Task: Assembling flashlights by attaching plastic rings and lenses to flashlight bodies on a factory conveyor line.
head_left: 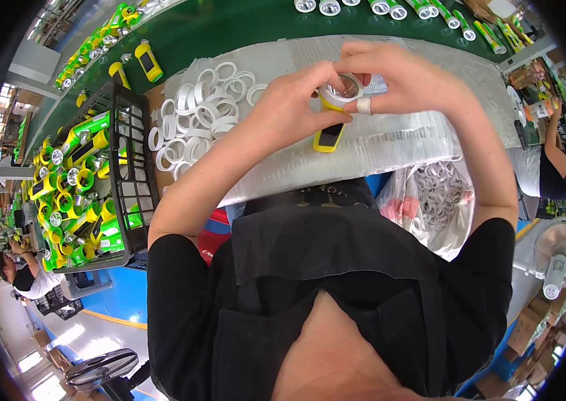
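In front of me a yellow flashlight point(326, 138) with a black panel points its head end away, tilted up from the padded work surface. My left hand point(289, 107) is closed round its upper body, thumb across the front. A white ring point(340, 98) sits at the flashlight's head, around the shiny reflector. Closed on that ring from the right is my right hand point(396, 77), thumb below and fingers above; its thumb wears a pale band. Whether the ring is fully seated I cannot tell. Loose white rings point(203, 107) lie piled left of my left hand.
A black crate point(137, 167) of green and yellow flashlights stands at my left. White rings fill a plastic bag point(396, 187) below the right table edge. Flashlights point(423, 9) line the green bench point(229, 30) behind. Fans and two people are farther off.
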